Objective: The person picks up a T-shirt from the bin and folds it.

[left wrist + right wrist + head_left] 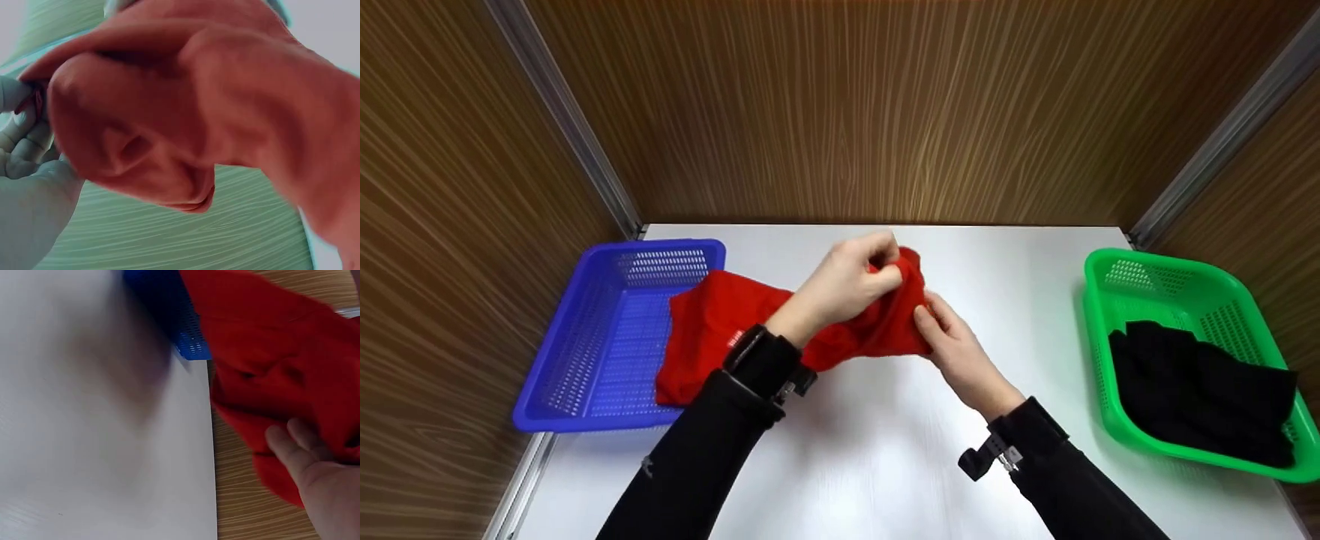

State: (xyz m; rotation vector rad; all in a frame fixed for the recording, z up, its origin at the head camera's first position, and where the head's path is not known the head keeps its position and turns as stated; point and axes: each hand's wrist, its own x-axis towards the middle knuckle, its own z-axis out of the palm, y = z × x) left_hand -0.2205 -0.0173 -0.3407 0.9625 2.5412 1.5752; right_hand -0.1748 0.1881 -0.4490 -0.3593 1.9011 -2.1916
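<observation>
A red cloth garment (757,300) with small white lettering stretches from over the blue basket (553,315) to my two hands in the middle. My left hand (847,277) pinches a bunched fold of it from above, thumb and fingers curled in. At the garment's right end, my right hand (952,341) grips the edge, with the thumb in front and the other fingers mostly hidden behind. Loose folds of the garment (247,101) hang beside the left fingers in the left wrist view. In the right wrist view, fingertips (281,444) lie against the red cloth.
A green basket (1177,259) stands at the right with folded black cloth (1200,390) inside. The white table (870,465) is bounded by wood-grain panels (840,112) at the back and both sides, with metal strips in the corners.
</observation>
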